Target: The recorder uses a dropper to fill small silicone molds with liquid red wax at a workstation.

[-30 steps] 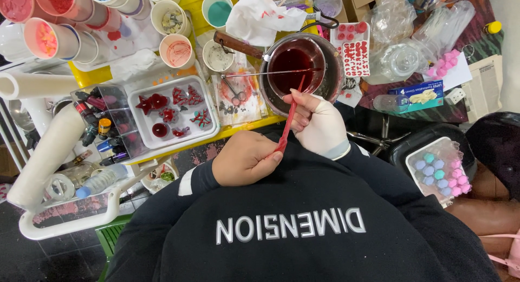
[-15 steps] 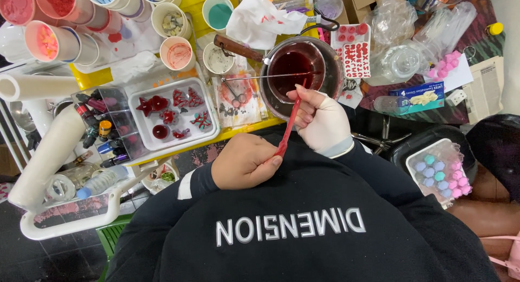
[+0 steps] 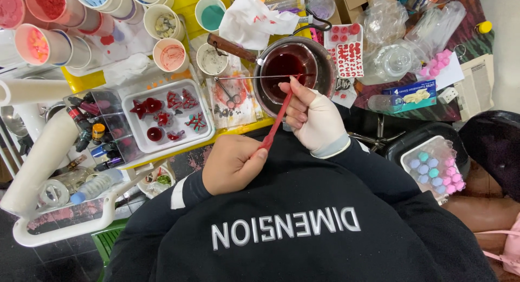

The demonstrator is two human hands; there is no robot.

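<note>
Left hand (image 3: 230, 164) closed round lower end of red stick (image 3: 277, 121); gloved right hand (image 3: 314, 119) pinches it near top, tip over pot (image 3: 287, 68) of dark red liquid. Stick likely light, stiff, slippery when coated; grip dry end. White tray (image 3: 165, 119) left.

Left hand (image 3: 234, 164) bare and curled – right hand (image 3: 314, 117) gloved, fingers pinched.

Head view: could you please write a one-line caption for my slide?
A gloved hand and a bare hand hold a red stick at a pot of dark red liquid.
</note>
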